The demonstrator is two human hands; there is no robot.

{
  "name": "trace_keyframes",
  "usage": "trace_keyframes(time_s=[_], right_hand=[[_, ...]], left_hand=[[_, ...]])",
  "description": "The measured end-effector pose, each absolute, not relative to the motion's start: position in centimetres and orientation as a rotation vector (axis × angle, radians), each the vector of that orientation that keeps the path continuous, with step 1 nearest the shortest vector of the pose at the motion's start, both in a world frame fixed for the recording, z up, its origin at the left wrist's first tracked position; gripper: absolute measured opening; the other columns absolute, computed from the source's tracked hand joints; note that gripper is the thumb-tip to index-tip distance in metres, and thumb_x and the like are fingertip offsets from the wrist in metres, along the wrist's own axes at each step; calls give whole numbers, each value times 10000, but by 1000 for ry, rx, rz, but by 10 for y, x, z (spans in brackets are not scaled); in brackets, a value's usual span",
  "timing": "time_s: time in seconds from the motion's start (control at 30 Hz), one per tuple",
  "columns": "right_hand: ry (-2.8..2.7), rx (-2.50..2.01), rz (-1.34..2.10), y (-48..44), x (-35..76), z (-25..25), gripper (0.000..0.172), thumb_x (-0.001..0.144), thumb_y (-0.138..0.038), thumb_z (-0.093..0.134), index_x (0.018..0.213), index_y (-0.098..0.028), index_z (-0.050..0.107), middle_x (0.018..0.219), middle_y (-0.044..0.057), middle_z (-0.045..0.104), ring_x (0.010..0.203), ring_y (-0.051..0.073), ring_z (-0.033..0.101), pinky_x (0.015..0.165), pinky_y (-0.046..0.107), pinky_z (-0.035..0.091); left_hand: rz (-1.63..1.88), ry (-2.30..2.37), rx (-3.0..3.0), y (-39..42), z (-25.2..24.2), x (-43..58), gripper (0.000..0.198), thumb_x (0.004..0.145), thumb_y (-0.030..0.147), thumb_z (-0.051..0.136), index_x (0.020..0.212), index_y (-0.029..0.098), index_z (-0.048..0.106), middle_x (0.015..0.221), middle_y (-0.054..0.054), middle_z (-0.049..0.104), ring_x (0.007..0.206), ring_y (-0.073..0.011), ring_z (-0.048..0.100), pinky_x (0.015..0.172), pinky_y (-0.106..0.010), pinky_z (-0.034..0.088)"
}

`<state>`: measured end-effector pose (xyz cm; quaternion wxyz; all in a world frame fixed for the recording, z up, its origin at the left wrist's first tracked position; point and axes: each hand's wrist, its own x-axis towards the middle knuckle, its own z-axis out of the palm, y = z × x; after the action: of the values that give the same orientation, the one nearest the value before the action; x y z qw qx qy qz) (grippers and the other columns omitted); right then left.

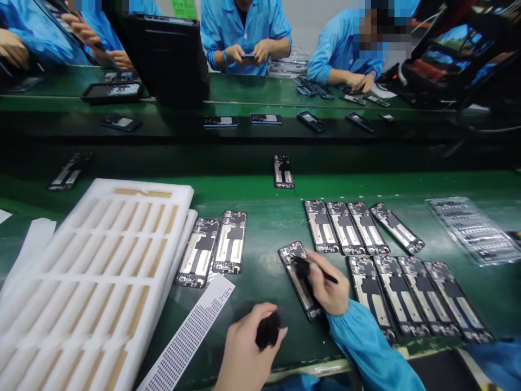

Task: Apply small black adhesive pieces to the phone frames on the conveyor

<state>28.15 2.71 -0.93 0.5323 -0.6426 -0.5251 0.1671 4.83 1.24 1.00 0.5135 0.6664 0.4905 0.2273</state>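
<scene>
My right hand [328, 285] pinches a thin black tool [323, 273] and rests over a phone mid-frame with circuit board [299, 279], which lies tilted on the green bench [268, 228]. A black strip or piece [303, 270] sits on that frame near my fingers. My left hand [246, 347] lies just left of the frame's lower end, holding a soft black piece [267, 330]. Several similar phone frames [407, 296] lie in neat rows to the right, and two more [215, 247] lie to the left.
A white foam tray [101, 271] with slots fills the left. A perforated white strip [191, 331] lies beside it. A clear plastic tray [472, 231] holds small parts at right. Across a dark divider, co-workers [244, 38] in blue handle phones near a black monitor [166, 60].
</scene>
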Motion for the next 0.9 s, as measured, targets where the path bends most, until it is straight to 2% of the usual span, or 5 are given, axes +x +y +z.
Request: trace_keyframes(time_s=[0.13,0.37,0.47,0.63,0.9], right_hand=[[-844,-1379,160,-10,300,30,359,1005,-313,542,1320,-176,648,892,114,814,826,305,789,811,496,630],[-511,-1315,502,-48,319,36,409,1021,-411,483,1304,-143,603,816,106,812,732,293,789,651,447,631],[-541,-1377,577,-24,316,22,496,1034,-512,397,1112,-137,713,839,113,812,706,253,766,619,377,598],[-606,-1455,809,40,298,5,719,973,-714,361,651,-162,689,414,30,594,353,139,550,371,245,429],[-729,-1463,951,61,283,-26,511,840,-692,660,839,-182,628,633,74,750,505,203,712,472,290,592]], left_hand=[[409,1135,2108,5,14,83,390,841,92,621,1177,290,624,1090,-24,699,856,-199,729,729,-284,585],[170,1091,2385,-10,3,134,516,797,56,635,1263,270,570,1153,-33,628,837,-193,723,646,-263,554],[175,1086,2384,-13,-5,132,535,794,62,645,1281,268,565,1146,-38,625,839,-196,722,639,-261,554],[398,1114,2314,-10,-10,103,403,913,121,543,1285,273,572,1060,-40,611,797,-167,697,656,-251,554],[586,1238,2205,5,-13,75,311,962,213,569,1266,267,609,1101,-69,602,848,-183,708,676,-260,563]])
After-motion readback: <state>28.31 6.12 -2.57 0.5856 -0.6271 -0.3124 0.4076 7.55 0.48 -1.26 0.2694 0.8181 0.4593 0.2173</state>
